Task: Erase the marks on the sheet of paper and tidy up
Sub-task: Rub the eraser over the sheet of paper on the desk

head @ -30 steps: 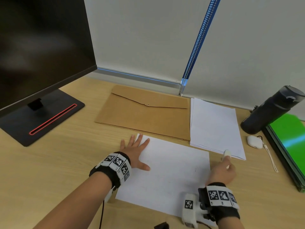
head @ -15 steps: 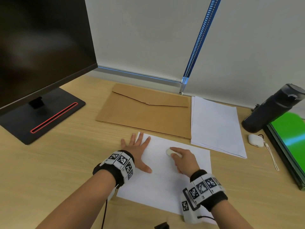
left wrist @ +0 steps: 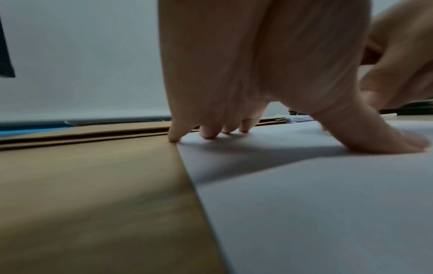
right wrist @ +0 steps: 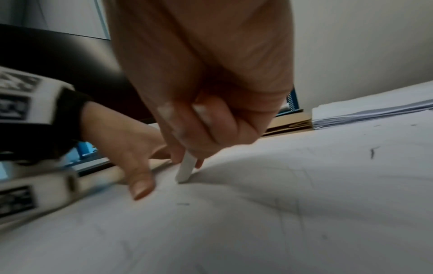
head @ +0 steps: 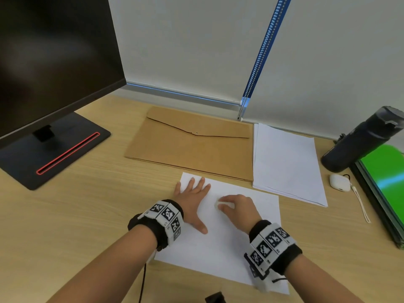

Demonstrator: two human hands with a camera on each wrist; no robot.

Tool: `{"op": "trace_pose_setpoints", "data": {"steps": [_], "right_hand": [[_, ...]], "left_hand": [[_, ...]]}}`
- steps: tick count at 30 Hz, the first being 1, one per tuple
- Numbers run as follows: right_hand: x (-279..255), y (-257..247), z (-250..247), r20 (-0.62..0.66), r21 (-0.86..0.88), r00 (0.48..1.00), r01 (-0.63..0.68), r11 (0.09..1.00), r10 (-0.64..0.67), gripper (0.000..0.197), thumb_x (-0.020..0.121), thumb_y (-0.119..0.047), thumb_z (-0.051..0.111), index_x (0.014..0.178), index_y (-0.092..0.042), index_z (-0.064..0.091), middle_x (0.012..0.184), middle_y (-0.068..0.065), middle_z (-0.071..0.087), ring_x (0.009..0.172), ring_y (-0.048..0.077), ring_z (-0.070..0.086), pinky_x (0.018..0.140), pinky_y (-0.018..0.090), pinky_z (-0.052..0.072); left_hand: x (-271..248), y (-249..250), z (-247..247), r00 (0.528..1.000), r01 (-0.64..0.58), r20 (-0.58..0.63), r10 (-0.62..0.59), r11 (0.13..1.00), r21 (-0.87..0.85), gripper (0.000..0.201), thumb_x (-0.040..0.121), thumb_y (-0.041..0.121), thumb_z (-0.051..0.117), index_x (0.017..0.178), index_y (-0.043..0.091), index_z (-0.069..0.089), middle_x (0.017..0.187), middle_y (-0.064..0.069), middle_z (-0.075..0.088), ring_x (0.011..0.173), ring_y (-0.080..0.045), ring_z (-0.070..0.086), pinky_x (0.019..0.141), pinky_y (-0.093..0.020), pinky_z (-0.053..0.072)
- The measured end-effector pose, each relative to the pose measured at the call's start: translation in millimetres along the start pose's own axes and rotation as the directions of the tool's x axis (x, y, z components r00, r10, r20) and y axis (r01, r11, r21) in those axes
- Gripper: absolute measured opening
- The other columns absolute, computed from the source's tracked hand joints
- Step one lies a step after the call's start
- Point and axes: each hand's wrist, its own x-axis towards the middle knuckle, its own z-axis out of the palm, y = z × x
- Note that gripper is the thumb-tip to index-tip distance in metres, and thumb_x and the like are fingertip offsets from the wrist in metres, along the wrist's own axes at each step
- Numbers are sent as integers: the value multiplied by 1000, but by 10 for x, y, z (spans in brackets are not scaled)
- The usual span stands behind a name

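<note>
A white sheet of paper point(head: 220, 248) lies on the wooden desk in front of me. My left hand point(head: 192, 200) rests flat on its far left corner, fingers spread, thumb out to the right. The left wrist view shows the same fingertips point(left wrist: 208, 134) pressing the sheet point(left wrist: 316, 204) at its edge. My right hand point(head: 237, 206) pinches a white eraser point(head: 223, 204) and holds its tip on the paper just right of the left hand. In the right wrist view the eraser point(right wrist: 186, 170) touches the sheet point(right wrist: 257, 222), which bears faint pencil lines and small dark marks point(right wrist: 372, 153).
A brown envelope folder point(head: 196, 145) lies beyond the sheet, a stack of white paper point(head: 286, 162) to its right. Further right stand a dark bottle point(head: 363, 141), a white earbud case point(head: 338, 182) and a green-screened device point(head: 387, 178). A monitor point(head: 50, 62) occupies the left.
My right hand has carried the eraser from the sheet's right edge leftward to beside the left hand and keeps it on the paper. The left hand has stayed in place.
</note>
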Motion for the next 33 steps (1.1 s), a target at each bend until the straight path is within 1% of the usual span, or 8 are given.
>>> {"op": "trace_pose_setpoints", "data": {"steps": [7, 11, 14, 17, 23, 27, 30, 33], "right_hand": [[65, -79, -199, 156, -5, 988, -13, 1000, 14, 23, 85, -27, 63, 104, -16, 69, 83, -3, 57, 65, 12, 53, 34, 10, 36], [203, -67, -127, -71, 42, 997, -40, 998, 43, 25, 88, -28, 59, 108, -16, 68, 112, 4, 66, 87, 20, 58, 70, 24, 48], [-96, -34, 4, 29, -59, 999, 45, 997, -43, 29, 90, -29, 56, 116, -17, 65, 125, 0, 62, 116, 16, 55, 98, 23, 38], [-242, -24, 19, 195, -82, 980, 64, 995, -47, 27, 88, -28, 58, 111, -17, 68, 119, -1, 65, 109, 13, 56, 86, 16, 38], [164, -98, -98, -83, 86, 994, -63, 994, 70, 22, 87, -25, 60, 103, -14, 71, 116, 4, 67, 109, 19, 58, 91, 23, 42], [-178, -74, 56, 44, 26, 999, 2, 1000, -3, 28, 89, -27, 58, 112, -15, 67, 122, 1, 64, 114, 15, 55, 93, 20, 37], [-297, -75, 10, 238, 35, 971, 10, 999, -18, 20, 86, -26, 62, 99, -16, 72, 94, -2, 68, 79, 11, 60, 69, 17, 43], [-47, -125, -145, 116, 123, 993, -47, 991, 32, 10, 85, -20, 61, 85, -18, 71, 64, -6, 55, 50, 6, 45, 40, 11, 37]], "left_hand": [[24, 13, -15, 1000, 4, 26, -5, 999, 50, 129, 68, 59, 74, 149, 22, -20, 154, 0, -30, 142, -27, -24, 112, -58, -9], [13, 24, -12, 999, 14, 34, -16, 999, 42, 129, 68, 58, 74, 149, 22, -20, 154, 1, -31, 142, -25, -25, 113, -58, -9], [28, 32, -17, 999, 24, 33, -25, 999, 40, 130, 67, 57, 75, 148, 21, -20, 154, 1, -30, 142, -26, -24, 112, -59, -8], [32, 46, -21, 999, 23, 42, -25, 998, 53, 131, 68, 56, 76, 148, 21, -21, 154, 1, -31, 142, -26, -24, 112, -60, -7], [15, 40, -26, 999, 15, 43, -18, 998, 67, 129, 69, 57, 74, 148, 22, -21, 154, 1, -31, 143, -26, -24, 112, -58, -8], [22, 25, -19, 999, 8, 35, -10, 998, 57, 129, 68, 58, 74, 148, 21, -21, 154, 1, -31, 142, -26, -24, 111, -57, -9], [23, 18, -14, 1000, 0, 29, -1, 998, 57, 130, 68, 59, 74, 148, 21, -21, 154, 0, -31, 142, -26, -25, 111, -58, -9], [17, 14, -18, 1000, 1, 31, -3, 998, 61, 129, 68, 58, 74, 148, 22, -21, 154, 1, -30, 143, -25, -24, 112, -57, -8]]}}
